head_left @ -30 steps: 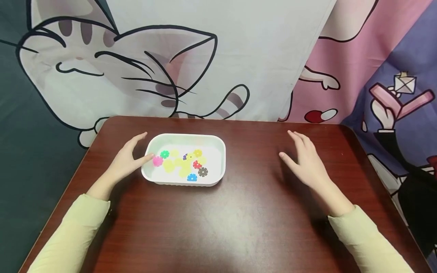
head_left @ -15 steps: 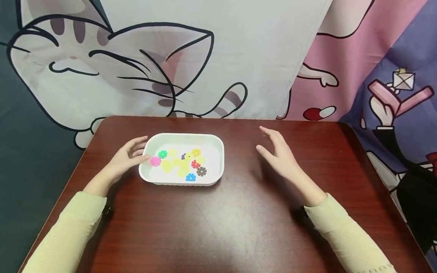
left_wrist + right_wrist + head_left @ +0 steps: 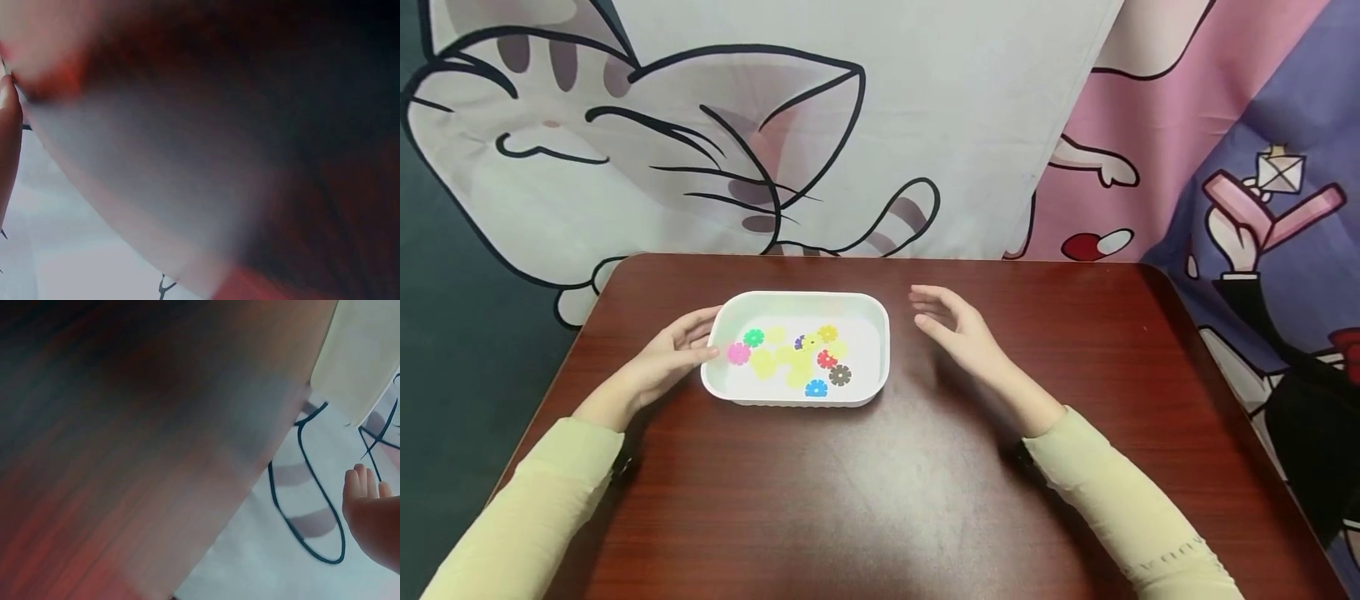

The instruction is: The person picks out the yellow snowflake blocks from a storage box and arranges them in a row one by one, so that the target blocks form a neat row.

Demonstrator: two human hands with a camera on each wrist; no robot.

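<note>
A shallow white plastic tray (image 3: 853, 310) sits toward the back left of the table in the head view. Inside it lie several small notched, flower-shaped discs: pink (image 3: 738, 354), green (image 3: 753, 337), blue (image 3: 816, 388), red (image 3: 827, 359), dark grey (image 3: 840, 375) and several yellow. My left hand (image 3: 662, 358) holds the tray's left end, thumb over the rim and fingers along the outside. To the right of the tray, my right hand (image 3: 958, 333) hovers with relaxed fingers, apart from it and holding nothing. In the right wrist view that hand (image 3: 372, 519) shows at the right edge.
The brown wooden table (image 3: 865, 500) carries the tray. Behind its back edge hangs a white cloth (image 3: 985, 125) with a cat drawing, and a pink and blue printed cloth (image 3: 1195, 150) hangs at right. The left wrist view is mostly blurred.
My right hand has moved left across the table toward the tray's right end. My left fingers have closed in on the tray's left end. The head view has shifted slightly.
</note>
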